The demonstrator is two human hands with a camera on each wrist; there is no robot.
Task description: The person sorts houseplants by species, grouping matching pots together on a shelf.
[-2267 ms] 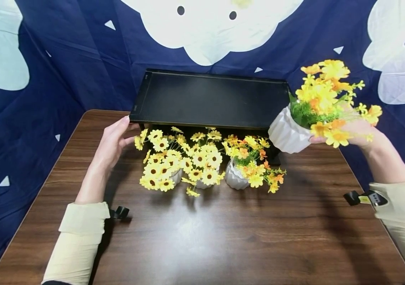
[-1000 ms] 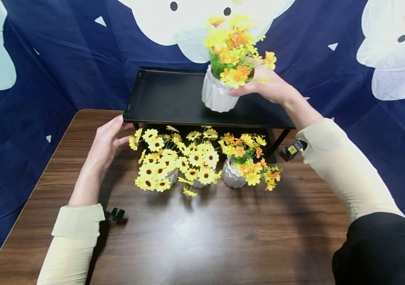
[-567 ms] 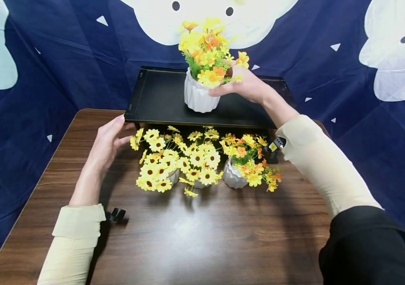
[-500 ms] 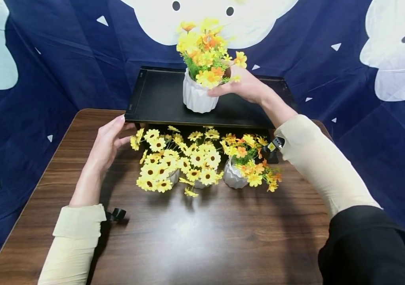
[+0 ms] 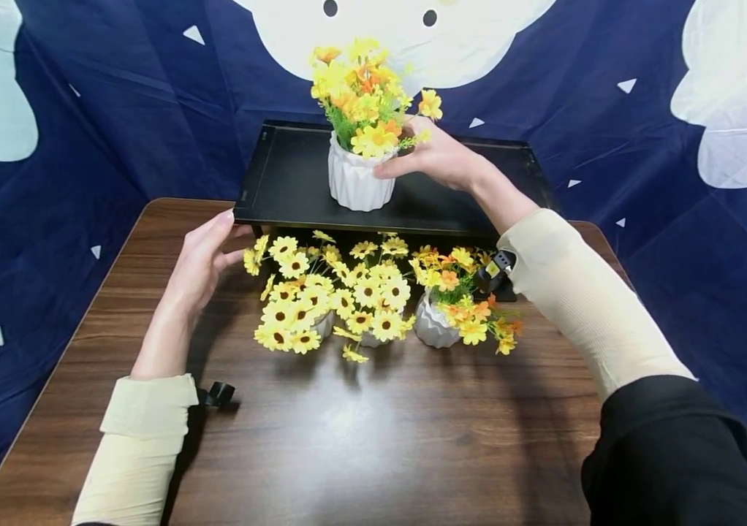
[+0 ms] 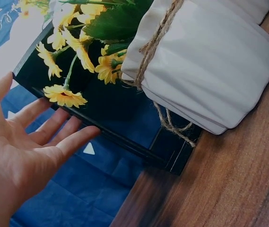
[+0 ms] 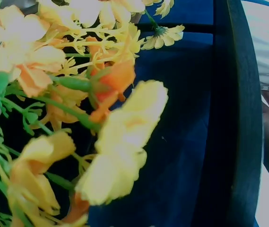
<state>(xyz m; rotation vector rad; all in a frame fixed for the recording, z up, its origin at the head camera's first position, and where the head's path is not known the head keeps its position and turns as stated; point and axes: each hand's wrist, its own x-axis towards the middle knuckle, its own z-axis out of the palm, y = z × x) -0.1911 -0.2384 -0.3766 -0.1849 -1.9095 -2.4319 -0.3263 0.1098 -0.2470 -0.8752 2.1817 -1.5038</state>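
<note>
Someone's right hand, in the head view, holds a white flower pot on or just over the black shelf; the left hand, fingers spread, touches its corner. Left wrist: a string-tied pot sits on the table. Right wrist: bright flowers, close up.

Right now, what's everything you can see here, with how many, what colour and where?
Table: one, brown, under the shelf
Shelf: one, black, at the table's back
Daisy pots: two, white with pale yellow flowers, left and middle along the shelf's front
Mixed-flower pot: one, white with orange and yellow flowers, right of the daisies
Held pot: one, white with orange and yellow flowers, at the shelf top; contact unclear
Twine: one tie, brown, around a pot
Curtain: one backdrop, blue with white shapes, behind
Sleeves: cream cuffs, both forearms; black above the right
Left hand: one, bare, at the shelf's left front corner
Right hand: one, bare, gripping the held pot
</note>
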